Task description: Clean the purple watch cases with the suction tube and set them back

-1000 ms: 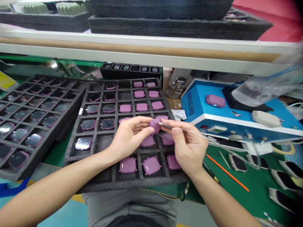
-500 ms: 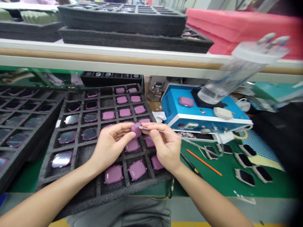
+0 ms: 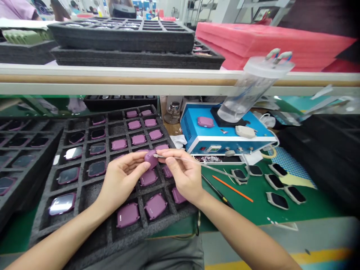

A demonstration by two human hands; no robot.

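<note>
My left hand (image 3: 120, 180) pinches a purple rounded-square watch case (image 3: 151, 159) by its edge, above a black foam tray (image 3: 180, 215). My right hand (image 3: 180, 172) holds a thin metal-tipped tool (image 3: 163, 156) in a pen grip, with its tip at the case. A clear tube (image 3: 210, 167) runs from the tool to the right. Several more purple cases sit in the tray's square cells beneath my hands, and some cells hold dark glass-faced cases. My fingers hide part of the held case.
A blue bench unit (image 3: 205, 131) stands right of the tray, below a clear syringe barrel (image 3: 250, 90). Dark-screened frames lie on a green mat (image 3: 247, 210). Another foam tray (image 3: 28, 142) lies to the left. A shelf rail (image 3: 180, 80) crosses above, carrying stacked foam trays.
The whole scene has shifted left and down as my view tilted up, showing more of the shelf. My hands still hold the case and tool together.
</note>
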